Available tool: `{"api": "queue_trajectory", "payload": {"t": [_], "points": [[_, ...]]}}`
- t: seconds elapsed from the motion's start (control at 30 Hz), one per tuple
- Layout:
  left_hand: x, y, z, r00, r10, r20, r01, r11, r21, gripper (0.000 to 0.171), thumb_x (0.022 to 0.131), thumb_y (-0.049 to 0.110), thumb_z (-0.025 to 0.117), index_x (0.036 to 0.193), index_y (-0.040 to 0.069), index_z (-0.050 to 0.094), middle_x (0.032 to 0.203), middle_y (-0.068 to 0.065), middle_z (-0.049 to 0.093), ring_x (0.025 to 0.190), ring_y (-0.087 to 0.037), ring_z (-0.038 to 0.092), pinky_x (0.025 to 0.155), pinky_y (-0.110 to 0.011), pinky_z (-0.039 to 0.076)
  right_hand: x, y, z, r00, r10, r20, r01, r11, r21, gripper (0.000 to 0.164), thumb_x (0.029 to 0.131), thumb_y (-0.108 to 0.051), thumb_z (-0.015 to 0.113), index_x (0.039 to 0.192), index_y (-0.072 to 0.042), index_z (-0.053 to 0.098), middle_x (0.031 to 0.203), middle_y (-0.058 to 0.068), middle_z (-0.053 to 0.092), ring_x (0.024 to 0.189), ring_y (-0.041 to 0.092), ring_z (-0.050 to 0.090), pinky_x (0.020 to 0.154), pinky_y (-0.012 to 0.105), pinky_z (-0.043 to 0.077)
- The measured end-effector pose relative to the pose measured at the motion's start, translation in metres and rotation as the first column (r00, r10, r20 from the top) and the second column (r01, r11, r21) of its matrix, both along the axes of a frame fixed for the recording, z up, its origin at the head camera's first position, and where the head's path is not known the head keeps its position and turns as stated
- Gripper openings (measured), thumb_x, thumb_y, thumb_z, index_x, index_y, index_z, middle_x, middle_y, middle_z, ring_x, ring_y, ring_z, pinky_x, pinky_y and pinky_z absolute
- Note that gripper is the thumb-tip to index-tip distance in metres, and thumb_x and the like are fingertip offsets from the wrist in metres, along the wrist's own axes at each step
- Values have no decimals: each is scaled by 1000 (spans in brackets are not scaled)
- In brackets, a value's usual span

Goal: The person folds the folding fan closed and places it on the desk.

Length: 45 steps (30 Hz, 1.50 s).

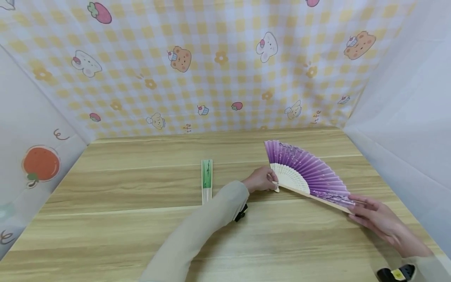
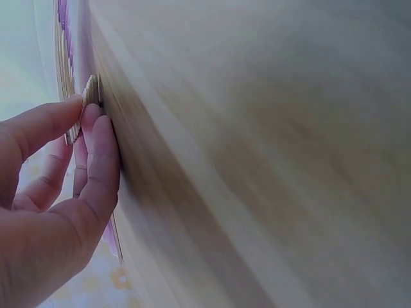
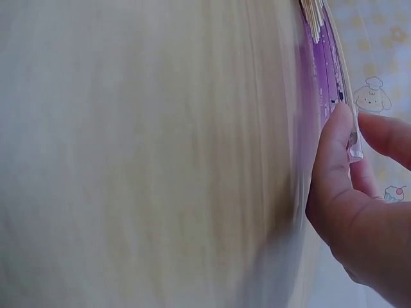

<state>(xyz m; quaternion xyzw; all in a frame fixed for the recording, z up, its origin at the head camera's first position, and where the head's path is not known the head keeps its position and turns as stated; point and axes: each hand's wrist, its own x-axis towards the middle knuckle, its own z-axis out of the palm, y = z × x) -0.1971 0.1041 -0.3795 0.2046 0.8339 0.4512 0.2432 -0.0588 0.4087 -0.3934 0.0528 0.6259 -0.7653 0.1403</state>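
Note:
A purple folding fan (image 1: 310,168) with pale slatted ribs is spread on the right of the table. My left hand (image 1: 261,179) pinches its pivot end; in the left wrist view the stacked rib ends (image 2: 90,93) lie between thumb and fingers. At the fan's outer right end, my right hand (image 1: 382,223) holds the tip of the edge rib. The right wrist view shows that rib tip (image 3: 354,146) between thumb and fingers. Left of my left hand lies a folded green fan (image 1: 207,176), its lower end hidden by the left sleeve.
The wooden table (image 1: 123,188) backs onto a yellow checked cloth (image 1: 218,78) with cartoon prints. White cloth walls (image 1: 412,98) stand at both sides. My left forearm (image 1: 204,231) reaches across the middle of the table.

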Motion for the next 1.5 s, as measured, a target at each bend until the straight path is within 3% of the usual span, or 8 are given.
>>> {"api": "queue_trajectory", "payload": {"t": [0.27, 0.6, 1.0, 1.3, 1.5], "points": [[2, -12, 0, 999, 4, 36, -5, 1000, 30, 11, 73, -6, 66, 79, -1, 59, 63, -1, 50, 52, -10, 48, 51, -20, 49, -4, -7, -2, 998, 44, -39, -44, 999, 23, 35, 88, 6, 47, 101, -23, 60, 98, 0, 52, 87, 10, 57, 79, 24, 50], [8, -29, 4, 998, 12, 66, -14, 1000, 28, 11, 73, -5, 67, 82, -2, 60, 64, -3, 52, 55, -12, 49, 53, -22, 50, -8, -17, 0, 998, 53, -23, -51, 996, 78, 31, 88, 3, 49, 102, -23, 58, 99, 3, 50, 88, 11, 56, 80, 25, 49], [11, -48, -1, 999, 23, 34, -25, 999, 43, 11, 72, -4, 68, 79, -1, 60, 62, -1, 53, 52, -11, 50, 48, -20, 48, -17, -31, 0, 997, 70, -17, -68, 993, 99, 28, 86, 2, 52, 104, -19, 55, 99, 2, 55, 90, 10, 57, 81, 27, 49], [17, -60, -2, 996, 56, 73, -59, 998, 33, 14, 71, -1, 69, 80, 2, 59, 63, -2, 52, 53, -11, 49, 49, -20, 47, -22, -39, 1, 996, 91, -25, -88, 990, 106, 27, 85, 2, 53, 105, -17, 54, 98, 3, 55, 89, 11, 58, 81, 26, 49], [22, -66, -1, 998, 37, 55, -38, 999, 22, 13, 71, 1, 70, 79, 3, 60, 63, -2, 53, 54, -10, 49, 50, -19, 45, -27, -42, 4, 997, 78, 11, -78, 989, 125, 26, 84, 0, 55, 104, -17, 54, 97, 4, 54, 88, 11, 57, 81, 26, 49]]}}
